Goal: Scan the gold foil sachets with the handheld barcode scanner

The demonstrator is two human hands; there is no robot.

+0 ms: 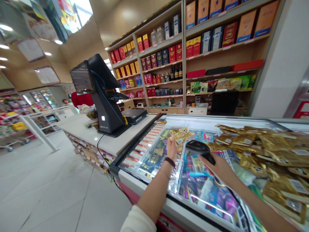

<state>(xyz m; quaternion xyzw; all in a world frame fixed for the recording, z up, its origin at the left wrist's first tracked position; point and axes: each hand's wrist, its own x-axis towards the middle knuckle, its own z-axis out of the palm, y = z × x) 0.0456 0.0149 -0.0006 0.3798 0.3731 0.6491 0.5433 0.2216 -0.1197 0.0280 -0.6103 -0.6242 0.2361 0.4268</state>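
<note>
Counter (79, 129) smooth, semi-glossy; packs (277, 149) shiny gold foil-look, crinkled; scanner (198, 147) blk plastic-look; shelves (224, 45) wood-look w/ smooth grey trim.

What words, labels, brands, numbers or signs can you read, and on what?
No text reads clearly enough to quote.
Black plastic register stand: white lettering, too small.
Gold foil packet in the left hand: white label, blurred.
Dark blue packet with gold characters: blurred.
Shelved orange-and-blue cardboard boxes: blurred.
Large upper-left lettering: blurred.

Glass-topped chest freezer (135, 184), gold foil packets (277, 154) heaped on its right side, small gold packet (160, 122) near the far left corner
</note>
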